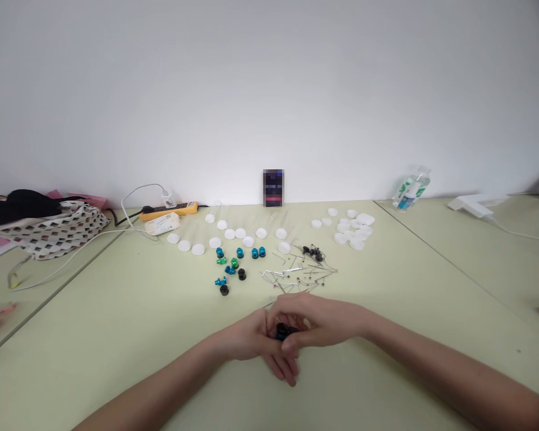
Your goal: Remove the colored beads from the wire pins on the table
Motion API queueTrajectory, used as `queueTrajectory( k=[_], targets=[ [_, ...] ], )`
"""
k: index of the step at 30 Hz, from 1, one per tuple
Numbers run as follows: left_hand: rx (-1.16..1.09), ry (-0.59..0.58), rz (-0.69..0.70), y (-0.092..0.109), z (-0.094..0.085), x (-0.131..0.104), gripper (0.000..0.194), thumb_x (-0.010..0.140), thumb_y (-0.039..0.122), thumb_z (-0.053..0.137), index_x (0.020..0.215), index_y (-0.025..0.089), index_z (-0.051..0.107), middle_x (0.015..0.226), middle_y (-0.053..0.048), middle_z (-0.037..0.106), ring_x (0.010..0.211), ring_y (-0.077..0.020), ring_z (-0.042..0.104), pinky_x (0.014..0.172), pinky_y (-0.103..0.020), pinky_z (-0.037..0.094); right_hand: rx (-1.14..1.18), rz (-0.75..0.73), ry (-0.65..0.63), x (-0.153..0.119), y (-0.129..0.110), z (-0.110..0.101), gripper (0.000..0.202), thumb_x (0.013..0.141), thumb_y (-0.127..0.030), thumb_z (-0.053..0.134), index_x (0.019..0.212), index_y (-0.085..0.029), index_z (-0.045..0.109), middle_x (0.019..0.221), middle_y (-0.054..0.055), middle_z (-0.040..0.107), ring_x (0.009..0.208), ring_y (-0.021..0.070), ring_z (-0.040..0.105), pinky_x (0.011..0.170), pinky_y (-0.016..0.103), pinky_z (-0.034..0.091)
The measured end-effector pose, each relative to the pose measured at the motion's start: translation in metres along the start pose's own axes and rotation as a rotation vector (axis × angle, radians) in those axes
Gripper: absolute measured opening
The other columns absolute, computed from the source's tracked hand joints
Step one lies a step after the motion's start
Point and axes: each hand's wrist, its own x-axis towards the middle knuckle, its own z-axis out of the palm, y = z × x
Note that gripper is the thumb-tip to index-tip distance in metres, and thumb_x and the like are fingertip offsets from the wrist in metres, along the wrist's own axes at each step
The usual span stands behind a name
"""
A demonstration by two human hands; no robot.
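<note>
Low over the front of the table, my left hand [256,341] and my right hand [303,320] meet. Between them is a small black part [282,331], with the left thumb and right thumb against it. My left fingers curl underneath, and my right hand arches over the top, hiding some of the part. Beyond the hands lie several blue fittings [240,252], green ones [234,263] and black ones [242,274]. Thin metal pins and hooks [296,284] are scattered just past my right hand, near a cluster of small black pieces [314,254].
Clear tubes with white caps [248,241] lie in rows, with loose white lids [357,230] to their right. Against the wall are a phone [273,188], a yellow power strip [184,209] and a clear bottle [412,190]. A patterned bag [63,230] sits at left.
</note>
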Motion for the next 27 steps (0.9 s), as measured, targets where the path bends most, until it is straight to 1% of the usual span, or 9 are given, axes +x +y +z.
queueTrajectory(
  k=[4, 6, 8, 10, 13, 16, 19, 21, 27],
  targets=[
    [-0.021, -0.006, 0.005, 0.001, 0.001, -0.001, 0.026, 0.073, 0.033, 0.065, 0.084, 0.01, 0.063, 0.084, -0.012, 0.068, 0.075, -0.0201, 0.067, 0.068, -0.031, 0.052, -0.012, 0.083, 0.071, 0.0, 0.004, 0.005, 0.014, 0.081, -0.018, 0.053, 0.094, -0.018, 0.057, 0.078, 0.0, 0.055, 0.066, 0.0089, 0.047, 0.058, 0.019, 0.037],
    [-0.027, 0.038, 0.05, 0.001, 0.003, -0.001, 0.027, 0.077, 0.035, 0.06, 0.086, 0.01, 0.061, 0.087, -0.013, 0.067, 0.077, -0.0204, 0.067, 0.071, -0.033, 0.052, 0.069, 0.149, 0.13, 0.0, 0.009, 0.008, 0.012, 0.082, -0.021, 0.052, 0.093, -0.018, 0.057, 0.073, -0.001, 0.055, 0.06, 0.0085, 0.047, 0.053, 0.019, 0.036],
    [-0.044, 0.135, 0.146, 0.0, 0.005, 0.0, 0.029, 0.081, 0.038, 0.054, 0.091, 0.011, 0.058, 0.09, -0.013, 0.065, 0.076, -0.0199, 0.066, 0.068, -0.033, 0.052, 0.203, 0.225, 0.247, 0.002, 0.015, 0.012, 0.012, 0.085, -0.027, 0.05, 0.092, -0.018, 0.054, 0.068, -0.001, 0.055, 0.056, 0.0087, 0.049, 0.05, 0.019, 0.036],
    [-0.05, 0.263, 0.248, -0.002, 0.009, 0.001, 0.033, 0.085, 0.043, 0.046, 0.095, 0.013, 0.055, 0.089, -0.011, 0.062, 0.07, -0.0178, 0.064, 0.059, -0.031, 0.052, 0.353, 0.271, 0.385, 0.005, 0.02, 0.02, 0.015, 0.086, -0.033, 0.049, 0.09, -0.019, 0.051, 0.062, -0.002, 0.053, 0.053, 0.0096, 0.051, 0.048, 0.021, 0.037],
    [0.044, 0.475, 0.328, -0.006, 0.014, 0.003, 0.039, 0.089, 0.048, 0.031, 0.087, 0.014, 0.051, 0.071, -0.004, 0.056, 0.05, -0.0107, 0.053, 0.042, -0.022, 0.042, 0.55, 0.264, 0.52, 0.012, 0.023, 0.035, 0.017, 0.085, -0.036, 0.05, 0.089, -0.02, 0.048, 0.06, -0.003, 0.052, 0.052, 0.0115, 0.055, 0.049, 0.023, 0.04],
    [0.191, 0.688, 0.403, -0.007, 0.019, 0.003, 0.034, 0.091, 0.045, 0.03, 0.077, 0.017, 0.044, 0.061, 0.002, 0.05, 0.048, -0.0079, 0.045, 0.043, -0.019, 0.034, 0.631, 0.273, 0.617, 0.016, 0.021, 0.049, 0.019, 0.084, -0.037, 0.053, 0.089, -0.019, 0.049, 0.062, -0.002, 0.052, 0.055, 0.0114, 0.055, 0.051, 0.023, 0.042],
    [0.245, 0.764, 0.468, -0.005, 0.021, 0.003, 0.028, 0.092, 0.041, 0.029, 0.077, 0.019, 0.039, 0.065, 0.002, 0.051, 0.06, -0.0102, 0.05, 0.054, -0.021, 0.037, 0.712, 0.268, 0.654, 0.017, 0.019, 0.056, 0.02, 0.082, -0.037, 0.055, 0.089, -0.018, 0.051, 0.066, -0.002, 0.053, 0.058, 0.0104, 0.054, 0.057, 0.025, 0.046],
    [0.253, 0.786, 0.466, -0.005, 0.021, 0.004, 0.027, 0.092, 0.041, 0.028, 0.078, 0.02, 0.039, 0.064, 0.003, 0.05, 0.062, -0.0109, 0.05, 0.058, -0.023, 0.038, 0.779, 0.239, 0.652, 0.018, 0.018, 0.058, 0.02, 0.082, -0.036, 0.057, 0.089, -0.018, 0.052, 0.071, -0.001, 0.054, 0.061, 0.0105, 0.056, 0.061, 0.027, 0.048],
    [0.25, 0.842, 0.436, -0.008, 0.017, 0.006, 0.029, 0.092, 0.043, 0.028, 0.074, 0.021, 0.036, 0.06, 0.004, 0.047, 0.053, -0.0104, 0.045, 0.051, -0.023, 0.035, 0.866, 0.209, 0.641, 0.02, 0.018, 0.058, 0.022, 0.079, -0.033, 0.061, 0.094, -0.018, 0.055, 0.078, 0.0, 0.054, 0.068, 0.0125, 0.059, 0.068, 0.03, 0.05]
  ],
)
